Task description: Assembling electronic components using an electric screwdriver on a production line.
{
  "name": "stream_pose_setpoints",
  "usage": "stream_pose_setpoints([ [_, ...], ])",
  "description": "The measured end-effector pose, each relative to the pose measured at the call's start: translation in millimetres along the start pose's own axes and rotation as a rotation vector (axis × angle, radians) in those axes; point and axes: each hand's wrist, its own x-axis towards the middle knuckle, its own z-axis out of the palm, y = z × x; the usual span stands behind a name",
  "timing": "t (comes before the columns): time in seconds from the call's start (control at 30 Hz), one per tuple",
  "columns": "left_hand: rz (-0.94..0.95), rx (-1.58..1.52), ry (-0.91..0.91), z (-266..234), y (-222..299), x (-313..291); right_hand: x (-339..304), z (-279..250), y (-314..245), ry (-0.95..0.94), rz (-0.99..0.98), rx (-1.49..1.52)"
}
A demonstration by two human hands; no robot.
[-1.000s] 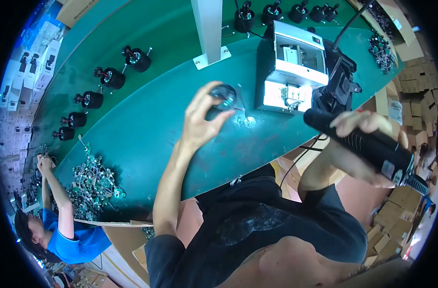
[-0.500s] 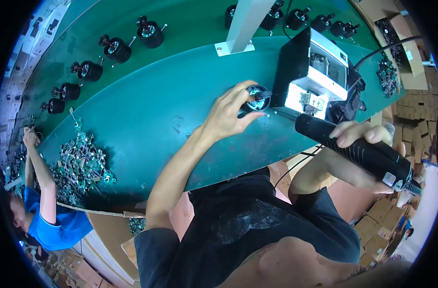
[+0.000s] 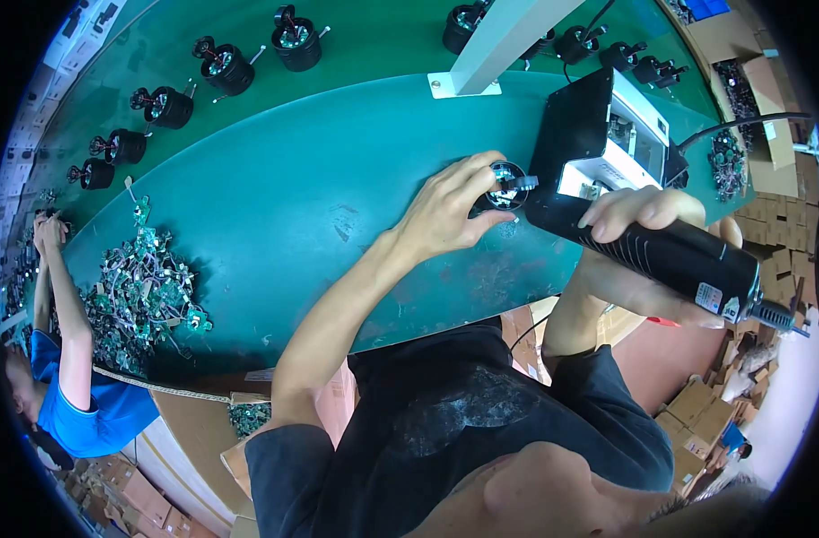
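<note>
Black and round, a small cup-shaped housing is just right of the frame's centre, its open mouth facing the camera and a dark strip jutting from it. The person's left hand clamps it between thumb and fingers; whether it touches the green tabletop cannot be told. At centre right, the right hand is wrapped around a thick black handheld tool, whose blunt left end lies near the housing and overlaps the lower part of a black-and-white machine in view. More black housings stand in the upper left, left of a pale metal post. A heap of circuit boards lies at left, above a co-worker's blue shirt in the lower left.
</note>
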Motion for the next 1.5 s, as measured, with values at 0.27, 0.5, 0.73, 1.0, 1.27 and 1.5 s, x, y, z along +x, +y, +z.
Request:
stream_pose_setpoints([
  [0.27, -0.054, -0.045, -0.055, 1, 3, 0, -2, 12, 5, 0.072, 0.138, 0.076],
  [0.5, -0.119, -0.043, -0.075, -2, 10, 6, 7, -18, -26, -0.074, -0.036, 0.109],
  [0.73, -0.196, -0.012, -0.152, 1, 9, 6, 23, -86, -56, -0.015, -0.069, -0.27],
  [1.0, 0.012, 0.073, -0.145, 0, 12, 6, 6, -77, -56, 0.108, -0.025, -0.238],
  [1.27, -0.004, 0.037, -0.144, 0, 13, 5, 4, -35, -31, 0.167, -0.106, -0.023],
  [1.5, 0.012, -0.01, -0.146, 0, 10, 4, 4, -24, -15, 0.152, -0.013, -0.013],
])
